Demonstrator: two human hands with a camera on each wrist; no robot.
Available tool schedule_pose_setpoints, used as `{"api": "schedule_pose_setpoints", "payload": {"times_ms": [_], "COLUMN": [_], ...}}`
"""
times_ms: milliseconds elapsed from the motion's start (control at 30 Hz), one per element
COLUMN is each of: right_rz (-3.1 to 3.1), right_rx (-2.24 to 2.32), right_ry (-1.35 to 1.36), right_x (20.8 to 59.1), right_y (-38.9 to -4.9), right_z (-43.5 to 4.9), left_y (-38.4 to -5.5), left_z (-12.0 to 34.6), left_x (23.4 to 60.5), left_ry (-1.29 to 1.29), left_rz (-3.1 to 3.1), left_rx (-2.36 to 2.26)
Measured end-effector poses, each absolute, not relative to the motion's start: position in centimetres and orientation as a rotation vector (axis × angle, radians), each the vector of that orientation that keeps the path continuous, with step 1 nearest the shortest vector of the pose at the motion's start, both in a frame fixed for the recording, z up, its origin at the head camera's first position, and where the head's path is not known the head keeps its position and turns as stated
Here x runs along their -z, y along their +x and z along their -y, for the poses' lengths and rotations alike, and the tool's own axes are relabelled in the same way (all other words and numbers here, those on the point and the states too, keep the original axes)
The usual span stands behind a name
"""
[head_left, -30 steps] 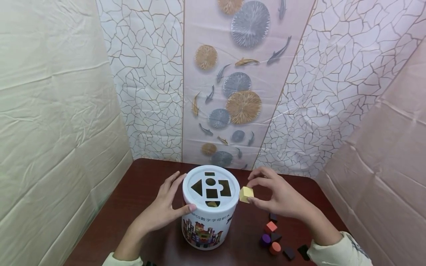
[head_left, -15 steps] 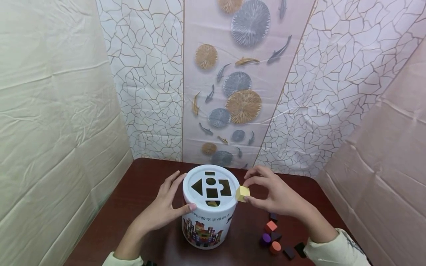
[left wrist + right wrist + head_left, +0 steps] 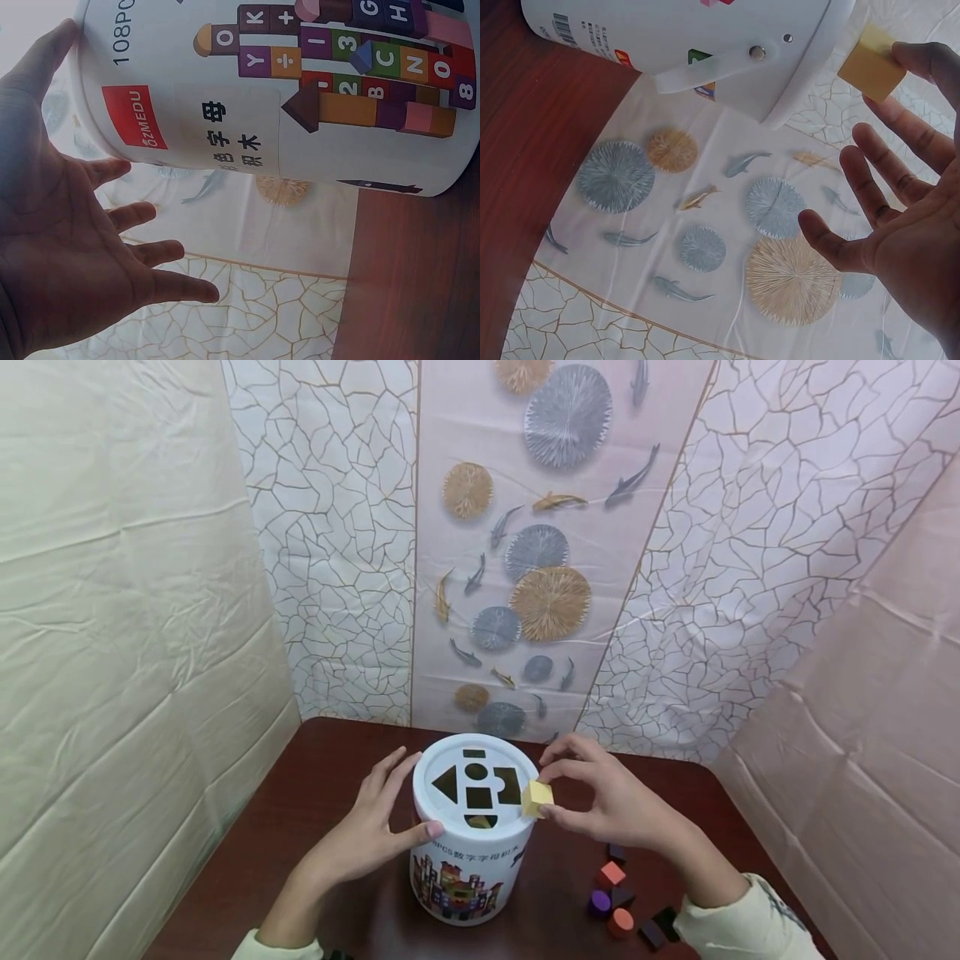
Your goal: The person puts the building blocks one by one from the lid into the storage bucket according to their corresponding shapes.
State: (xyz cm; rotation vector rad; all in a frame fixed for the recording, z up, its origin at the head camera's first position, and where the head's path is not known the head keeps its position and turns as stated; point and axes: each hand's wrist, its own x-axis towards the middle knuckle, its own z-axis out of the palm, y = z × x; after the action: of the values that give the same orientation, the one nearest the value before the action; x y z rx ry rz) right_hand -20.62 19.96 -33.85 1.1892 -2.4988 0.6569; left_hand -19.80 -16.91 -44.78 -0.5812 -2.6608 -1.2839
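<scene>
Right hand (image 3: 611, 797) stands further toward nine o'clock than earlier, thumb and fingertip pinching a wooden-looking yellow cube (image 3: 537, 799) at the three-o'clock edge of the round white plastic lid (image 3: 442, 756); the dark square hole (image 3: 479, 798) lies at the cube's nine o'clock. The left hand (image 3: 382, 827), fingers spread, thumbs the eight-o'clock rim.

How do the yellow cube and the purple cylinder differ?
Shape: the yellow cube has flat, square faces, while the purple cylinder is rounded.
Color: the yellow cube is pale; the purple cylinder is much darker.
Place: the yellow cube is pinched in the right grip near the white bucket's rim, while the purple cylinder rests on the table.
Both are small, plain-colored blocks.
</scene>
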Motion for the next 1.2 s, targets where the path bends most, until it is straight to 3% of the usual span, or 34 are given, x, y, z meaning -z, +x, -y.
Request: {"api": "schedule_pose_setpoints", "payload": {"times_ms": [1200], "right_rz": [2.548], "right_rx": [-0.693], "right_ry": [1.209], "right_x": [34.1], "right_y": [-21.9], "right_z": [-16.8], "left_y": [-19.9], "left_z": [16.8], "left_x": [45.0], "left_ry": [-0.58], "left_rz": [2.663], "left_rx": [1.297]}}
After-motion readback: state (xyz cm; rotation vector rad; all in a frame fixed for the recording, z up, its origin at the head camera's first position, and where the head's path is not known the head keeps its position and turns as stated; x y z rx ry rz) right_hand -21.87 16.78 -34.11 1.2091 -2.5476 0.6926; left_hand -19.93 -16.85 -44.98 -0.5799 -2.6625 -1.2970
